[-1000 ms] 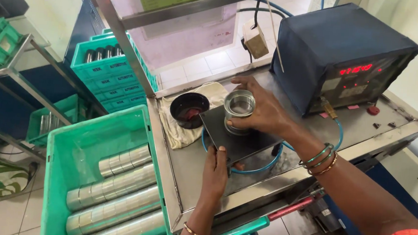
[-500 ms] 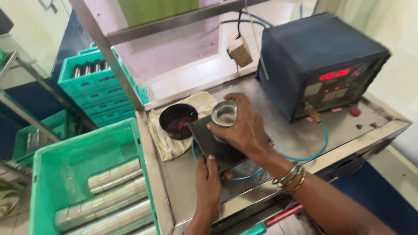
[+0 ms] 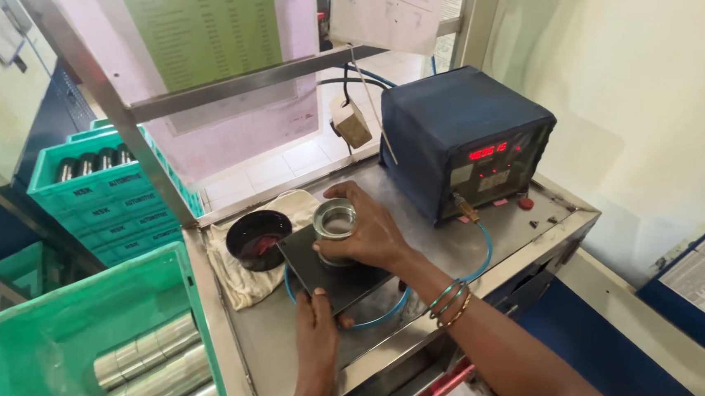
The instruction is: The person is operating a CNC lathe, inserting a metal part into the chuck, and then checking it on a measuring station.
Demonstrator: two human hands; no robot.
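Head view: a metal ring (image 3: pixel 335 220) is grasped by the right hand (image 3: pixel 375 228) on a dark square plate (image 3: pixel 339 276). The plate's near edge is gripped by the left hand (image 3: pixel 315 336), beside a black bowl (image 3: pixel 257 238).

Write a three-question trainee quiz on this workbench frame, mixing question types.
1. True or false: the right hand grips the shiny metal ring standing on the dark square plate.
2. Which hand touches the plate's near edge? A) left hand B) right hand C) neither
3. Fill in: the black round bowl rests on a crumpled pale ______.

Key: 1 true; 2 A; 3 cloth. Also in view: the blue-covered box with red display and the green plastic crate of metal cylinders.
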